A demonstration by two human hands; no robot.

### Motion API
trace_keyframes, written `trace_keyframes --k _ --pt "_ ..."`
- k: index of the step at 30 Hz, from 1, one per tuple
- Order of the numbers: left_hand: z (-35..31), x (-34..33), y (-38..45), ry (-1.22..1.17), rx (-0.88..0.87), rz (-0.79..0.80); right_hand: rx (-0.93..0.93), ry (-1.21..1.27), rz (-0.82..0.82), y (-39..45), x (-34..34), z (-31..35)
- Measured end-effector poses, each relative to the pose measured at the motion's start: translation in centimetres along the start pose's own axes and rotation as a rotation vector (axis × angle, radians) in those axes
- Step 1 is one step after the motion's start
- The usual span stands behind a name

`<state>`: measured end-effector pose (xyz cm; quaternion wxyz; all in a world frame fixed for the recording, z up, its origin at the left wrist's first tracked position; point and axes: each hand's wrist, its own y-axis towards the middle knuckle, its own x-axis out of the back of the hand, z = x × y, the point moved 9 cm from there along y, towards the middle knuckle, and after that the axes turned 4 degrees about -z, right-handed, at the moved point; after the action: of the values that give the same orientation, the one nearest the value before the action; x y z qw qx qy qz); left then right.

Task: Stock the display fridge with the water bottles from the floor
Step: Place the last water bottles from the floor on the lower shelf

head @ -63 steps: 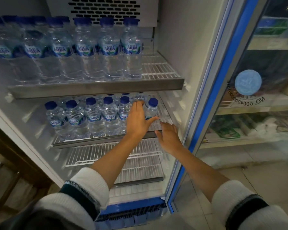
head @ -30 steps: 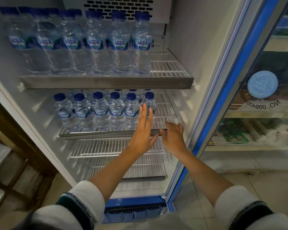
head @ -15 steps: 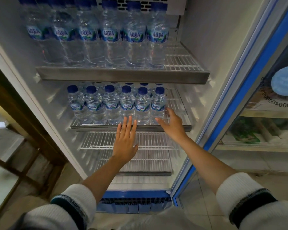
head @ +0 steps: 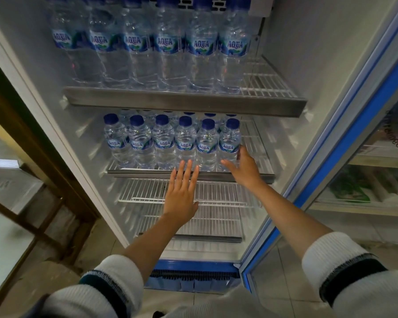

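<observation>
The display fridge (head: pixel 292 53) stands open. Several tall water bottles (head: pixel 168 47) fill its upper shelf. A row of small blue-capped water bottles (head: pixel 161 143) stands on the middle shelf (head: pixel 251 176), with more behind. My left hand (head: pixel 182 191) is flat, fingers straight, its tips at the shelf's front rail below the bottles. My right hand (head: pixel 244 165) is open beside the rightmost small bottle (head: pixel 229 145), fingers touching its right side. Neither hand holds anything.
Two bare wire shelves (head: pixel 216 193) lie below the middle one. The blue-framed glass door (head: pixel 331 171) stands open on the right, with store shelves seen through it. A wooden frame (head: pixel 39 157) flanks the fridge on the left. Tiled floor lies below.
My left hand has drawn back and down from the bottles to the shelf's front rail. My right hand has moved up to the side of the rightmost small bottle. The view has tilted left.
</observation>
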<state>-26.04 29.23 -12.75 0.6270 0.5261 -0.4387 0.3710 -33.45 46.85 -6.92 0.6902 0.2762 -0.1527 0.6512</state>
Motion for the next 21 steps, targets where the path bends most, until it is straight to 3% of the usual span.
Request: trace_keyframes --k 11,21 --pt "-0.1 0.0 0.0 -0.018 0.001 0.007 -0.025 0.001 0.236 -0.1 0.0 0.1" --pt "-0.3 0.2 -0.1 -0.024 -0.014 0.045 -0.046 0.014 0.133 -0.9 0.5 -0.1"
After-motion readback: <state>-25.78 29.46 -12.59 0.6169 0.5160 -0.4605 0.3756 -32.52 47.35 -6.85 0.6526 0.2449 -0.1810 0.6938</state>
